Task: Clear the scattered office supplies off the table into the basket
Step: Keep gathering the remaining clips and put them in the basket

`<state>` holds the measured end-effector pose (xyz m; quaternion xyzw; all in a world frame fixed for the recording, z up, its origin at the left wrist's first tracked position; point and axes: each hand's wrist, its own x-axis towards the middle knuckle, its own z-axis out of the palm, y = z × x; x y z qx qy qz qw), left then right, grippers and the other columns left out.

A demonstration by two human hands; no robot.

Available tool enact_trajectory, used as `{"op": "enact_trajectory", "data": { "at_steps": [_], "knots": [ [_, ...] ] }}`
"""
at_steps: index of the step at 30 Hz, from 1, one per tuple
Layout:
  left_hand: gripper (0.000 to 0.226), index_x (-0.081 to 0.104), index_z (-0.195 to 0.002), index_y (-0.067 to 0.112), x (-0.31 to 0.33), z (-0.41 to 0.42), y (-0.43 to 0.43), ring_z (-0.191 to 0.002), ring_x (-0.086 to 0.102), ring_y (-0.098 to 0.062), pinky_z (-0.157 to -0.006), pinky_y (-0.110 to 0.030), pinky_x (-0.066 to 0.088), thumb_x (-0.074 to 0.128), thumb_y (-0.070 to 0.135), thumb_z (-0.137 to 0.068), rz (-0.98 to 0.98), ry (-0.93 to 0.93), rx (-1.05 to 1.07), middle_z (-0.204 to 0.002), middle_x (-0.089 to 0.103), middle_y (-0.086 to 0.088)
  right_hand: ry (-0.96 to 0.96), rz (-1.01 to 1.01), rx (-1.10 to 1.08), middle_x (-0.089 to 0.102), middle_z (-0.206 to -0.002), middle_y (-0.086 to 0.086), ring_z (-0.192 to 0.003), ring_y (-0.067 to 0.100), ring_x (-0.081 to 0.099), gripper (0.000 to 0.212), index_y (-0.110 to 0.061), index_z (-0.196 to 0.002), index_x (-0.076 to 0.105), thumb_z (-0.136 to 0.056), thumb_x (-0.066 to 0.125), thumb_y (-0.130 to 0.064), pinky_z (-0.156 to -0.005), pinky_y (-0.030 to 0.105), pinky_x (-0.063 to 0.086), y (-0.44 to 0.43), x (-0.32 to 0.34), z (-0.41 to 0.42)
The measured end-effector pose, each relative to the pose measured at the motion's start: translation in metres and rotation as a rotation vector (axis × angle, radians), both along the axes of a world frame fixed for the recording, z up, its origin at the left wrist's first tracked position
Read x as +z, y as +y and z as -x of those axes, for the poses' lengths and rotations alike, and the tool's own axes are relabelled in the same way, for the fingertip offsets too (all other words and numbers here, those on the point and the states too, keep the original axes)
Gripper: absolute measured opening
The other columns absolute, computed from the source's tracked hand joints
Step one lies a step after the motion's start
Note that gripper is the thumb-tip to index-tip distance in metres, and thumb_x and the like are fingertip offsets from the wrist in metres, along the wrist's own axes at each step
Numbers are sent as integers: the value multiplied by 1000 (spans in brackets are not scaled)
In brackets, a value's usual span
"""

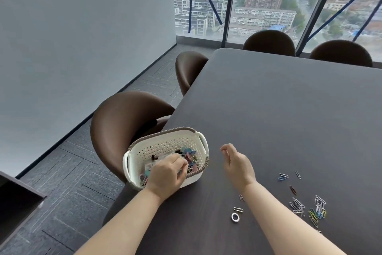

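Head view: the left hand (pixel 165 174) is down in the basket (pixel 163 145), knuckles up, fingers (pixel 182 164) curled together with the tips buried among the binder clips (pixel 191 158). Whether they pinch one, I can't tell. The forearm comes in from 7 o'clock, wrist over the near rim. The right hand (pixel 237 164) hovers just off the basket's 3 o'clock side, turned on edge with the palm facing left. Its fingers are loosely curled, the thumb stands apart from them, and it holds nothing; its arm runs back to 5 o'clock. The basket sits at the left edge of the table (pixel 289 110), long axis running 8 to 2 o'clock, a handle at each end. Out at 4 o'clock from the right hand lie the paper clips (pixel 299 206), pointing every way, with a blue one (pixel 282 176) and a red one (pixel 293 190) apart from the heap. A white ring (pixel 235 217) lies flat between the forearms, beside a clip. A chair (pixel 124 126) stands behind the basket.
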<state>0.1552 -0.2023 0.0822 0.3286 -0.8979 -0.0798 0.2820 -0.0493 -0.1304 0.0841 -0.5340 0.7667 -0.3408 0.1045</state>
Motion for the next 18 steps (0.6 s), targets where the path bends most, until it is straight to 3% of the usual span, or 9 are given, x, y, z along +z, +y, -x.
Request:
{"op": "enact_trajectory", "data": {
  "at_steps": [3, 7, 10, 11, 12, 14, 16, 18],
  "knots": [
    [17, 62, -74, 16, -14, 41, 25, -67, 57, -15, -61, -27, 46, 50, 24, -83, 28, 5, -122, -72, 60, 3, 39, -97, -125, 57, -68, 1, -65, 30, 51, 18, -13, -103, 57, -95, 43, -20, -59, 29, 33, 43, -19, 34],
    [17, 64, -83, 19, -49, 85, 61, -77, 54, -16, -65, -31, 51, 50, 29, -80, -77, -72, -213, -85, 61, 2, 48, -215, -180, 65, -98, 5, -93, 28, 58, 18, -11, -106, 58, -92, 48, -16, -75, 33, 42, 99, -48, 70],
    [55, 63, -113, 17, -82, 104, 84, -113, 42, -15, -87, -36, 52, 40, 52, -77, -210, -379, -184, -120, 60, -1, 118, -287, -218, 61, -112, 9, -106, 33, 54, 28, -8, -112, 59, -85, 57, -18, -87, 41, 44, 139, -76, 90],
    [72, 53, -127, 14, -93, 109, 90, -125, 30, -18, -98, -40, 42, 34, 60, -76, -211, -497, -153, -137, 48, -5, 138, -319, -263, 58, -121, 11, -113, 34, 51, 35, -9, -116, 58, -83, 61, -21, -93, 44, 42, 152, -85, 96],
    [86, 31, -141, 12, -102, 113, 96, -135, 11, -21, -107, -43, 25, 27, 66, -75, -236, -601, -147, -151, 23, -8, 151, -361, -307, 52, -131, 11, -123, 34, 45, 44, -9, -122, 55, -83, 63, -25, -99, 46, 37, 164, -93, 100],
    [96, -16, -139, 19, -118, 121, 104, -134, -26, -22, -109, -45, -9, 12, 76, -67, -324, -704, -159, -146, -28, -4, 183, -461, -354, 32, -148, 9, -138, 29, 24, 62, -12, -137, 39, -85, 59, -39, -110, 47, 21, 187, -105, 109],
    [95, -29, -131, 24, -126, 133, 106, -131, -36, -24, -108, -48, -16, 1, 79, -61, -318, -720, -128, -139, -39, 0, 210, -603, -358, 8, -155, 6, -143, 25, 2, 79, -15, -145, 17, -85, 43, -59, -113, 49, 8, 205, -114, 115],
    [95, -31, -131, 25, -127, 149, 102, -132, -35, -28, -108, -52, -14, -5, 79, -58, -306, -756, -100, -139, -39, 1, 229, -708, -371, -6, -156, 5, -142, 26, -9, 99, -16, -146, 1, -71, 16, -78, -112, 52, 5, 213, -119, 122]
  ]
}}
